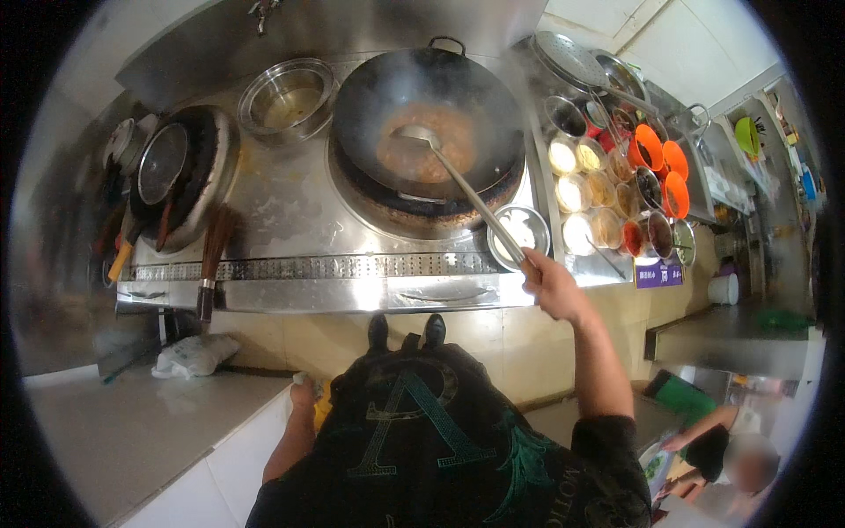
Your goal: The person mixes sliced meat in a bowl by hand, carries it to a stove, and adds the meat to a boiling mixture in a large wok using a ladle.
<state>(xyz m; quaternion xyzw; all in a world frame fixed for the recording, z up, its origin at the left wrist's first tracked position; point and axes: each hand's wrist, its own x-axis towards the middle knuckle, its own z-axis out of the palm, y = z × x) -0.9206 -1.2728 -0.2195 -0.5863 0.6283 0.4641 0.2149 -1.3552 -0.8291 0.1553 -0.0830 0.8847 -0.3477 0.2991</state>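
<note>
My right hand grips the handle end of a long metal wok ladle. The ladle's bowl rests in reddish-brown saucy food at the bottom of a large black wok. Steam rises from the wok, which sits on the stove's burner ring. Under the ladle's shaft, near my right hand, stands a steel bowl with something white in it. Low at my left side, my left hand holds a pale cloth, partly hidden by its fingers.
Seasoning tubs and orange containers crowd the right. A steel pot of liquid stands left of the wok. Farther left are a second wok and a bamboo brush. A co-worker handles greens at lower right.
</note>
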